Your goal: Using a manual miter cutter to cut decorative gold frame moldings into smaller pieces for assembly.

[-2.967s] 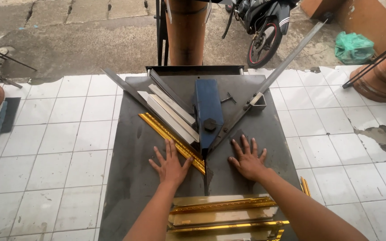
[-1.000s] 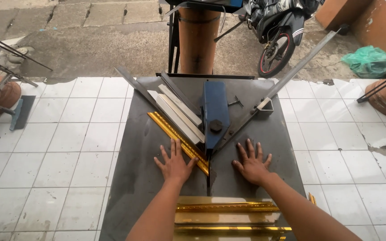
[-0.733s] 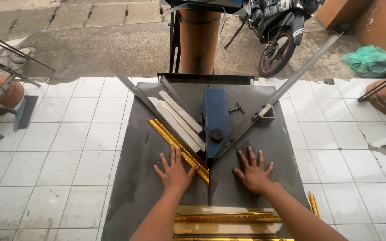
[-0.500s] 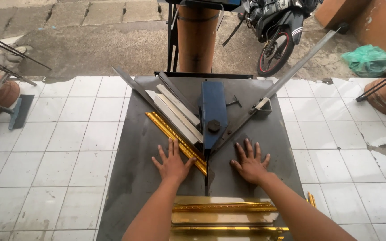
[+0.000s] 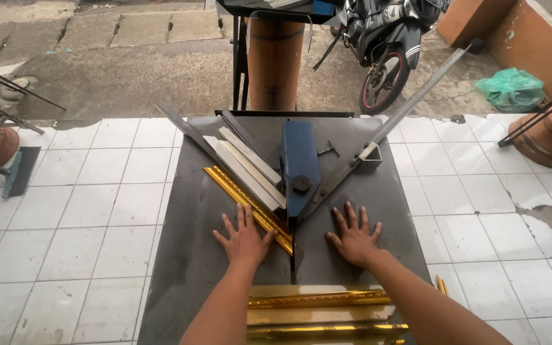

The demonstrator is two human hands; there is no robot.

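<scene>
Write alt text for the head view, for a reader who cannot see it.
Two bare hands, left hand and right hand, press flat on a dark grey metal work table, either side of a blue metal cutter head. The left hand touches a gold ornate moulding strip that lies diagonally; more gold strips lie nearer.

It was an open-air framing workshop: a mitre cutter (image 5: 300, 169) on a steel tabletop (image 5: 186, 255), gilt mouldings (image 5: 317, 299), a parked motorbike (image 5: 384, 38).

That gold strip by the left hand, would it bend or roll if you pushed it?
The gold strip looks like a stiff, straight moulding, so it would probably slide rather than flop. It lies flat on the dark table, so rolling seems unlikely. Being long and thin, it is probably light.
</scene>
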